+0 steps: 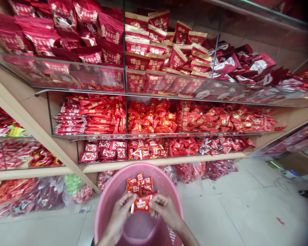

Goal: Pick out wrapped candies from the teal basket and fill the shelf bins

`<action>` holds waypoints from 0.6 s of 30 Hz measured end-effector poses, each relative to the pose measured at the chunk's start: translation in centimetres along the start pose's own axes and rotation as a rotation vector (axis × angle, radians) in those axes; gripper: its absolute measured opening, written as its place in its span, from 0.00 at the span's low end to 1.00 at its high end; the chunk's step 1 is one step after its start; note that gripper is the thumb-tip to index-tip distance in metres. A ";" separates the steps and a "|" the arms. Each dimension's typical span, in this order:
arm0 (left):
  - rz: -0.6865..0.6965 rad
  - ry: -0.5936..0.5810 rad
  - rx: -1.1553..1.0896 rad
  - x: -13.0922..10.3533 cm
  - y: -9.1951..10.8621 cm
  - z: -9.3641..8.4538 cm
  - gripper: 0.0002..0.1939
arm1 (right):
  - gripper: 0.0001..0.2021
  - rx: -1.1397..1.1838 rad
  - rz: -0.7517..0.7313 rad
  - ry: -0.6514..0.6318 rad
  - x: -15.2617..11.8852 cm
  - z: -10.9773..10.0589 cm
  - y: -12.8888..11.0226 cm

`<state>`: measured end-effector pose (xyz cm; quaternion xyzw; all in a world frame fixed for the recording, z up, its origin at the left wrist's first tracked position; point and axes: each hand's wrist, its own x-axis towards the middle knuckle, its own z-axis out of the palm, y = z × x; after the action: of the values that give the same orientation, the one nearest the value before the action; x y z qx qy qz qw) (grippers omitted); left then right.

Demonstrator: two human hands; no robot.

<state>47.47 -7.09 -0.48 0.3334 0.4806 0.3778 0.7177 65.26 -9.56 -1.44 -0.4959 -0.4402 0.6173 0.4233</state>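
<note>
Over a pink plastic basket (pixel 105 198), my left hand (pixel 120 213) pinches the left end of a small red candy packet (pixel 141 204) with pale lettering. The fingers of my right hand (pixel 166 210) are closed on the packet's right end, so it is stretched level between both hands. Just beyond it, several similar red packets (pixel 140 182) lie together inside the basket. My fingers cover both ends of the held packet. Whether it touches the packets behind it I cannot tell.
Ahead stand shelves with clear dividers, full of red packets (pixel 154 118). Larger dark red bags (pixel 41 36) fill the upper left bay. Plastic bags of sweets (pixel 48 193) sit on the floor beneath the lowest shelf board (pixel 195 159). A red scrap (pixel 280 220) lies on the tiles.
</note>
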 end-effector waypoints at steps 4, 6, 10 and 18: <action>-0.034 0.034 -0.098 -0.6 -1.1 -0.7 0.17 | 0.17 0.039 0.035 0.014 -0.9 0.5 1.1; -0.026 0.053 -0.123 -0.8 -1.3 -0.6 0.16 | 0.17 0.043 0.045 0.019 -1.2 0.6 1.2; -0.015 0.131 -0.158 -1.0 -1.5 -0.4 0.16 | 0.18 0.016 0.071 0.035 -1.1 0.8 1.5; -0.011 0.420 -0.400 1.3 0.7 -2.5 0.03 | 0.15 -0.730 -0.025 0.042 1.7 -2.3 1.6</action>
<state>45.28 -5.29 -1.27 0.0969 0.5367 0.5218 0.6560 67.16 -8.06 -3.64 -0.6215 -0.6289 0.4038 0.2348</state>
